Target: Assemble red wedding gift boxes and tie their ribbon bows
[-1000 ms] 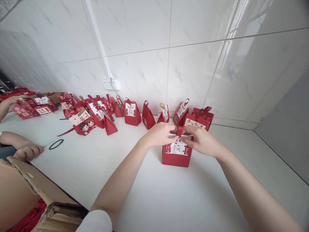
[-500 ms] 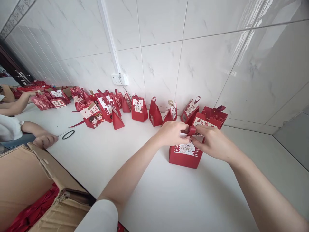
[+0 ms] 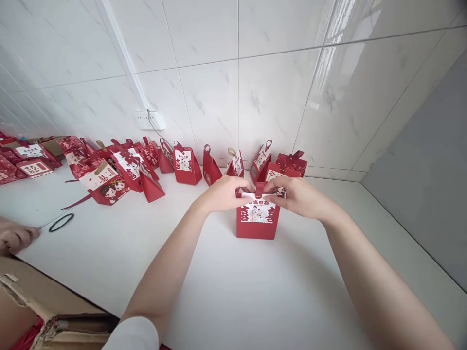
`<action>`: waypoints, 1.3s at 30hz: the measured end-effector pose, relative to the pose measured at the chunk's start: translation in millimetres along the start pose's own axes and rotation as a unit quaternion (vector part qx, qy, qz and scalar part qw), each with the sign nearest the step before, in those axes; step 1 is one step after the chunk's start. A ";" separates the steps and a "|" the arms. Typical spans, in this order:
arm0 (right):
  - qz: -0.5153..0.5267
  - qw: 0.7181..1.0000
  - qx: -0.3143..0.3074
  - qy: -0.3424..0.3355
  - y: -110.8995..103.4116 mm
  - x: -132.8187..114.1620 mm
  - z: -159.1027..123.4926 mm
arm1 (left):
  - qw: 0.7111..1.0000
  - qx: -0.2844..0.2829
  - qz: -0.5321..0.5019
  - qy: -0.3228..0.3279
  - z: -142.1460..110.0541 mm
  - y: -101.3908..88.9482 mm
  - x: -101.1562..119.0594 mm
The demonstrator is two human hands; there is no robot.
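Observation:
A red gift box with a white printed label of a couple stands upright on the white table in front of me. A dark red ribbon loop rises from the middle of its top edge. My left hand pinches the top edge left of the ribbon, thumb in front and fingers behind. On the other side of the ribbon, my right hand grips the same edge in the same way. Part of the fingers of both hands is hidden behind the box.
Several finished-looking red gift boxes line the wall, with more clustered at the left. A cardboard box with red material inside is at lower left. Another person's hand rests near a black ring. A wall socket is behind.
The view has swung right. My hands have gone from the ribbon loop to either side of it on the box's top edge, and the box now faces me more squarely.

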State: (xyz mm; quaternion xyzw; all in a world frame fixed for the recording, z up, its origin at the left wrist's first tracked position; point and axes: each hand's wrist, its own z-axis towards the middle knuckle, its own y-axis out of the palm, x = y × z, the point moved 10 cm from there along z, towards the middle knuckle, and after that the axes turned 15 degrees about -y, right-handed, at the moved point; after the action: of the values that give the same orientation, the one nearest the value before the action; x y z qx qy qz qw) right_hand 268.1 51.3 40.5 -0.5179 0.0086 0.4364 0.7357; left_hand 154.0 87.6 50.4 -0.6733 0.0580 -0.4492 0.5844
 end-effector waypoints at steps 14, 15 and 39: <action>-0.092 0.993 -0.014 -0.067 12.5 -17.0 6.7 | 0.998 0.034 0.046 0.022 1.2 1.8 9.4; -0.102 0.992 -0.016 -0.076 12.9 -18.3 7.2 | 0.998 0.028 0.050 0.030 0.5 3.0 10.6; -0.040 0.995 -0.038 -0.079 12.1 -22.4 3.5 | 0.999 -0.006 0.026 0.018 -4.5 -2.0 6.9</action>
State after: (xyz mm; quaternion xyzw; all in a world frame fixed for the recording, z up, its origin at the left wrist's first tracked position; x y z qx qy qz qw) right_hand 244.8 40.8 43.4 -0.5089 -0.0868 0.4464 0.7309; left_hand 154.1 80.7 55.4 -0.6672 0.0890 -0.4451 0.5906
